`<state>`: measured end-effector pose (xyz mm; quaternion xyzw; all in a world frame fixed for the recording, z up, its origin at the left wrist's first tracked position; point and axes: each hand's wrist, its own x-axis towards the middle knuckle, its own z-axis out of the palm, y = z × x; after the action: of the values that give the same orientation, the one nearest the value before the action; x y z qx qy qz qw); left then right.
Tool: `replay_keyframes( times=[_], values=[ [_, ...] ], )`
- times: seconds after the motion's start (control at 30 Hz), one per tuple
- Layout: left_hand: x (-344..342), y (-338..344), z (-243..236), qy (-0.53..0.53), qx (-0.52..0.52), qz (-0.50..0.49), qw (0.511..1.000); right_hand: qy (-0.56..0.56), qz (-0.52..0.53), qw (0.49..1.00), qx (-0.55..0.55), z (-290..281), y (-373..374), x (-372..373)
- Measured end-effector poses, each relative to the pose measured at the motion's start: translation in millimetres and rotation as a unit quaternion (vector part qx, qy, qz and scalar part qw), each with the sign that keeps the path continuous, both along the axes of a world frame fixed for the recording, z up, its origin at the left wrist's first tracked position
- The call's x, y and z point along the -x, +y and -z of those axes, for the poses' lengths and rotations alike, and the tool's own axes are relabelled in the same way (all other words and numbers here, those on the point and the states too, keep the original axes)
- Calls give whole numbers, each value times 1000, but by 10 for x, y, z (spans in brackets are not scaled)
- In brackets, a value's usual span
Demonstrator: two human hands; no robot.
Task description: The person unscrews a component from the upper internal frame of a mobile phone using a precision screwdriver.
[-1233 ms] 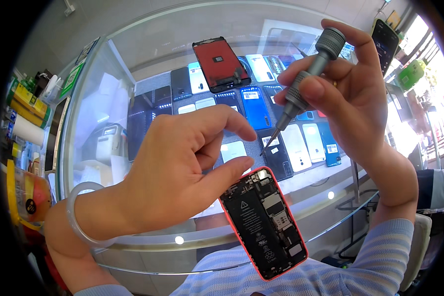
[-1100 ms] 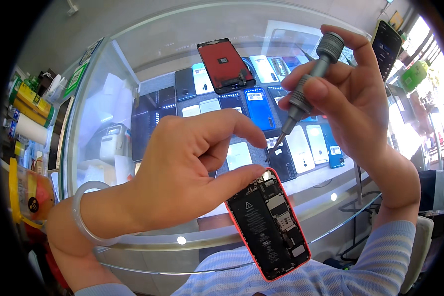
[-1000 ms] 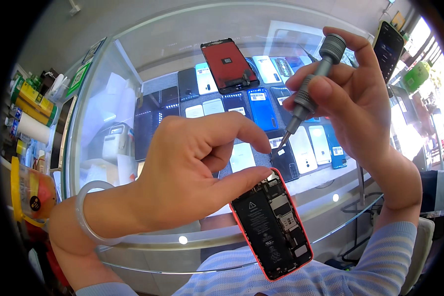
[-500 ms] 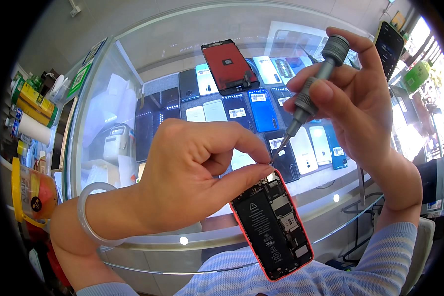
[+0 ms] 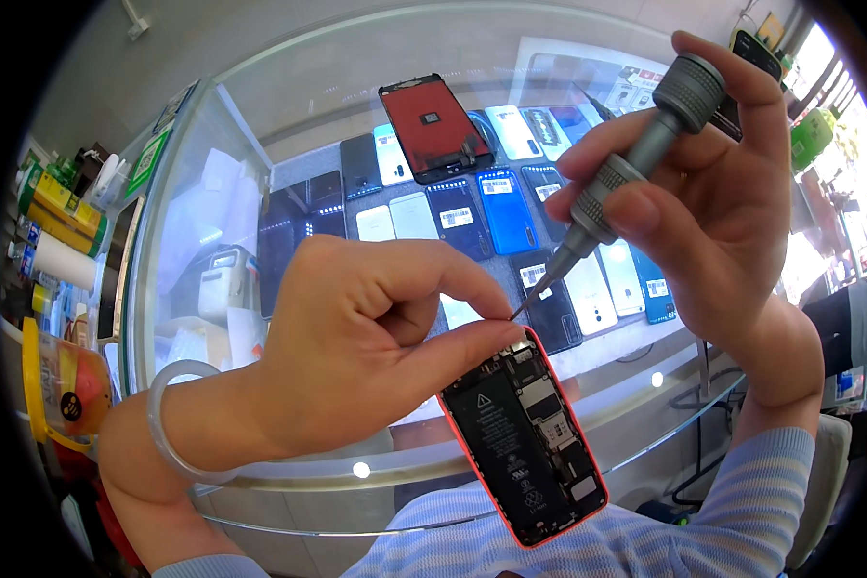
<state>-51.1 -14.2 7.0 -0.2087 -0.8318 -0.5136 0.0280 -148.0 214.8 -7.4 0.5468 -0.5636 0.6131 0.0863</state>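
Note:
Between thumb and bent index finger, my left hand [image 5: 385,332] pinches the top end of an opened phone [image 5: 525,443] with a pinkish-red rim. The phone hangs tilted above my lap; its black battery and circuit parts are exposed. A grey precision screwdriver [image 5: 636,159] is in my right hand [image 5: 689,202], with the index fingertip on its knurled cap and the thumb and other fingers round the shaft. Its thin tip slants down to my left fingertips, at the phone's top edge. Whether the tip touches a screw is hidden.
Beneath my hands is a glass display case [image 5: 289,472] with several phones inside. A screen assembly with a red back [image 5: 436,125] lies on the glass. At the left stand a yellow-rimmed plastic tub [image 5: 67,385] and a paper roll [image 5: 63,260]; a green bottle [image 5: 812,137] is far right.
My right hand has moved the screwdriver slightly up and to the right, and it leans over more. Its tip is now closer to my left fingertips. The phone has shifted slightly left.

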Motion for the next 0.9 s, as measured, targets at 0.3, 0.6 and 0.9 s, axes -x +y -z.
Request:
replay_keyframes(
  times=[0.3, 0.6, 0.9],
  values=[
    [-5, 15, -69, -133, -31, -30, 990, 133, 25, 984, -115, -239, 129, -97],
    [-4, 14, -44, -147, -60, -29, 987, 208, 7, 968, -142, -304, 197, -12],
    [-8, 0, -61, -135, -25, -24, 990, 189, 15, 972, -142, -292, 197, -32]
  ],
)
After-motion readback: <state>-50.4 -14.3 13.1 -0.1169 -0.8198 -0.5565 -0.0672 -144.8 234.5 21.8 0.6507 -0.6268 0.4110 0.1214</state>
